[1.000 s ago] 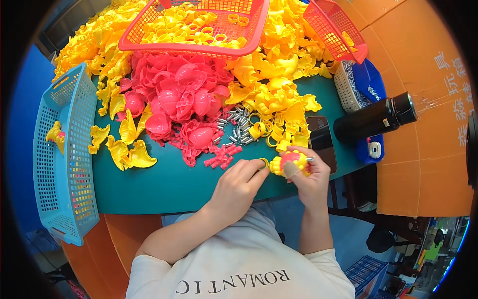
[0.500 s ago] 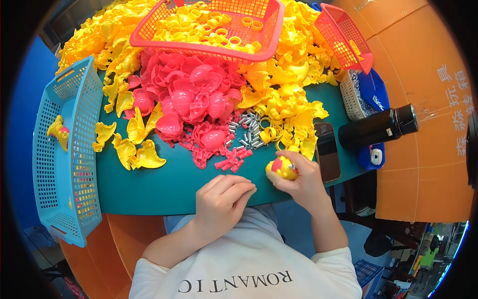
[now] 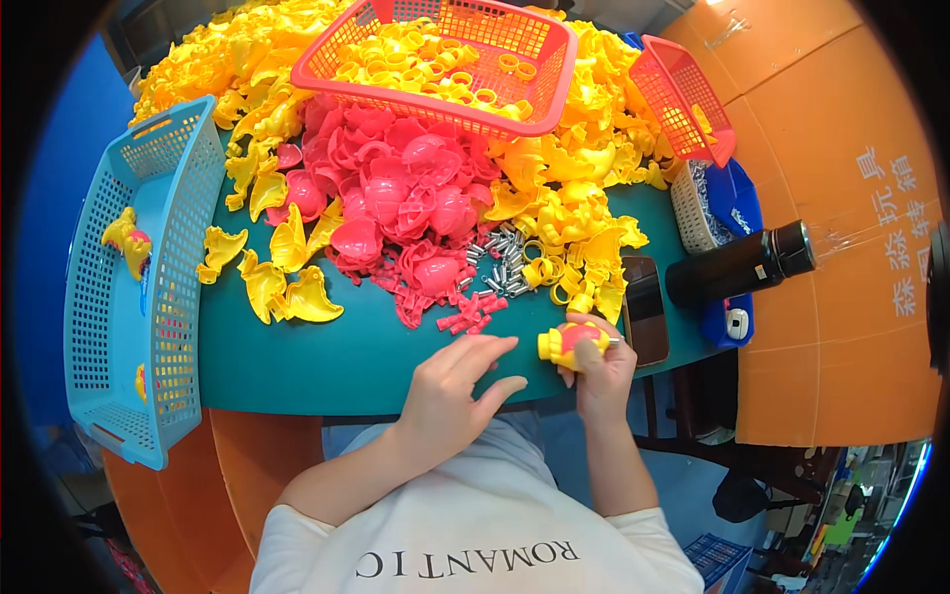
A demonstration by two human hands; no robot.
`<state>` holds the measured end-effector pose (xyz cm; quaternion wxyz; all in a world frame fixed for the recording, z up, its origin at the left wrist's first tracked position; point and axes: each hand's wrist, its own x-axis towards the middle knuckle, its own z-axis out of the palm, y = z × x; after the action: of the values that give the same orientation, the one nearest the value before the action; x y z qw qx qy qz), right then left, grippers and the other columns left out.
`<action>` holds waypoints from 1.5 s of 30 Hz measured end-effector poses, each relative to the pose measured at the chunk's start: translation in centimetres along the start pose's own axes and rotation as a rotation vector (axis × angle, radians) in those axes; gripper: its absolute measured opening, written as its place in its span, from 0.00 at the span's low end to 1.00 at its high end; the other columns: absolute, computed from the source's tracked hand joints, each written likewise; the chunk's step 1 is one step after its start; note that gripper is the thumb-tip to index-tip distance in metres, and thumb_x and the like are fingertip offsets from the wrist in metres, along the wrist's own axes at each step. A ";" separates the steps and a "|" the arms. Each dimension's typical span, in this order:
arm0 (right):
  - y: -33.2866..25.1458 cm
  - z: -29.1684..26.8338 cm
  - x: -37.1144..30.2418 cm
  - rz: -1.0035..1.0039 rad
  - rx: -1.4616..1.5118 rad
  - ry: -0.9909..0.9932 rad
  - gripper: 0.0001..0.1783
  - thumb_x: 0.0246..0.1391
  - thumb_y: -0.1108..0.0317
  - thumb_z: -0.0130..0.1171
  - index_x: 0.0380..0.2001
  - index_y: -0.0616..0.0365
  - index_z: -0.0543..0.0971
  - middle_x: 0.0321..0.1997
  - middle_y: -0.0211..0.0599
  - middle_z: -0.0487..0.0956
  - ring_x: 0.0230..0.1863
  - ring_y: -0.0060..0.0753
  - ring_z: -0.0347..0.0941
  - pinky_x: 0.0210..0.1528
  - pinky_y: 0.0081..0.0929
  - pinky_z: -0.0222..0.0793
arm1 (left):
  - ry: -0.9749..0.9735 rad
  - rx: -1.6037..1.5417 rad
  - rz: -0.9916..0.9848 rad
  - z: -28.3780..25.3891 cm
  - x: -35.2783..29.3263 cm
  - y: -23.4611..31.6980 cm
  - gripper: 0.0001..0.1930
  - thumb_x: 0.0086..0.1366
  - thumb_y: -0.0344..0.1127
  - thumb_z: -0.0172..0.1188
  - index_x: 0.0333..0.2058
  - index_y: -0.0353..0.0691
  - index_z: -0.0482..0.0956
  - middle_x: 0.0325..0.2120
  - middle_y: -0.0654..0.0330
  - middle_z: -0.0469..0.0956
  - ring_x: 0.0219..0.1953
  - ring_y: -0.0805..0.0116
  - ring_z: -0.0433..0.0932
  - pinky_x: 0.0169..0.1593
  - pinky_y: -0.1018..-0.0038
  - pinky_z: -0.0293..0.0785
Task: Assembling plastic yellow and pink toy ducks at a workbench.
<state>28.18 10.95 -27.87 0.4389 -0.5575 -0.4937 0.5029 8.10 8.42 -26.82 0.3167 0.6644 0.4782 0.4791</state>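
Observation:
My right hand is wrapped round a yellow and pink plastic toy, which lies sideways over the table's near edge. A short silver pin pokes out of the toy's right end, and my fingers cover part of its body. To the left, my left hand holds nothing, its thumb and fingers spread apart and pointing toward the toy. Just beyond the hands lie small pink pegs, small silver metal cylinders and yellow rings.
Pink half shells and yellow shell pieces heap up on the green table. A red basket of yellow rings sits atop them. The blue basket at left holds several toys. A phone and black bottle are at right.
My right hand has turned the toy so it points left, with the silver pin on the right. My left hand's fingers have spread from a closed pinch. The whole view has shifted slightly.

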 end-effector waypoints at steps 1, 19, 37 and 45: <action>-0.2 0.9 -0.8 0.002 0.248 -0.007 0.25 0.53 0.56 0.62 0.44 0.68 0.76 0.35 0.42 0.80 0.30 0.29 0.79 0.28 0.18 0.74 | 0.006 -0.127 -0.076 -0.5 -0.1 0.4 0.17 0.49 0.27 0.71 0.40 0.34 0.81 0.35 0.54 0.80 0.35 0.64 0.80 0.37 0.73 0.78; -3.9 14.0 -0.6 -0.375 -0.245 -0.732 0.25 0.53 0.66 0.63 0.54 0.59 0.71 0.55 0.43 0.71 0.45 0.35 0.74 0.42 0.31 0.72 | 1.209 1.066 0.016 -20.8 -7.6 1.4 0.17 0.58 0.29 0.66 0.47 0.38 0.78 0.41 0.61 0.72 0.41 0.68 0.75 0.41 0.75 0.77; -3.1 12.2 0.4 -1.058 -0.518 -0.602 0.11 0.42 0.76 0.60 0.33 0.62 0.79 0.39 0.41 0.74 0.31 0.38 0.74 0.31 0.30 0.71 | 0.026 -0.364 -0.745 -12.1 -4.6 -0.7 0.17 0.70 0.36 0.51 0.54 0.34 0.69 0.37 0.57 0.76 0.26 0.74 0.76 0.25 0.79 0.74; -2.2 6.8 1.8 -0.753 -0.474 -0.236 0.13 0.39 0.80 0.68 0.33 0.61 0.81 0.35 0.40 0.76 0.34 0.37 0.74 0.36 0.28 0.72 | 0.019 -1.052 -0.863 -8.7 -5.5 -1.7 0.16 0.69 0.34 0.50 0.53 0.37 0.66 0.39 0.56 0.74 0.28 0.69 0.77 0.27 0.74 0.79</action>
<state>21.21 13.01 -26.63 0.3920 -0.3632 -0.8099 0.2418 -1.15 3.52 -27.19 0.7562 0.1676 0.4066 0.4845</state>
